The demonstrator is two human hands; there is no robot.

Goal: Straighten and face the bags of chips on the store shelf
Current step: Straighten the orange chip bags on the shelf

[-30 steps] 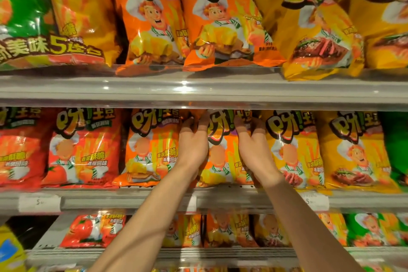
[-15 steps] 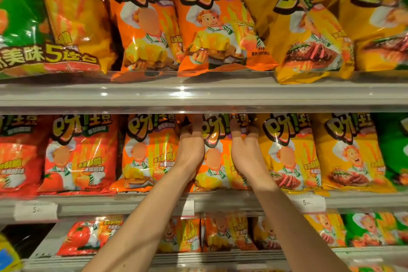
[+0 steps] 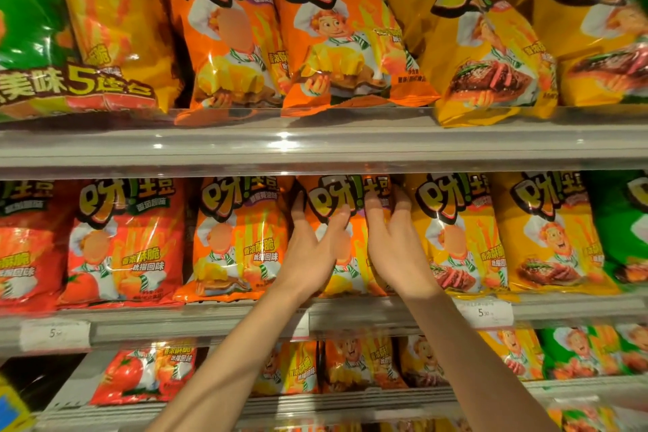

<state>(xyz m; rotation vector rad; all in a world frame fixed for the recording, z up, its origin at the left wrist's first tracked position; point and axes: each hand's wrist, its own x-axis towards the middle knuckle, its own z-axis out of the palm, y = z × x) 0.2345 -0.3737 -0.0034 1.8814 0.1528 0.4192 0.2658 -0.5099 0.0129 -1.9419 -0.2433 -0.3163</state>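
Head view: thumbs now out in front of the orange bag [image 3: 354, 217], a half second ago tucked up by its top edge with the other fingers; both hands lower on the pack, palms along its sides. Left hand [image 3: 308, 252] spread wide, thumb across the logo, fingers [image 3: 298, 207] curled behind the bag's left edge; right hand [image 3: 396, 249] likewise spread, fingers [image 3: 399, 200] hooked behind the right edge next to the yellow bag [image 3: 452, 238]. Likely the squaring-up step for this one pack, with the grip shifted from the top seam to the flanks. Bag on the middle shelf [image 3: 210, 319], between another orange bag [image 3: 238, 238] and the yellow one, touching both. Long axis upright, top seam just under the shelf above, printed face out toward the aisle, logo leaning slightly.
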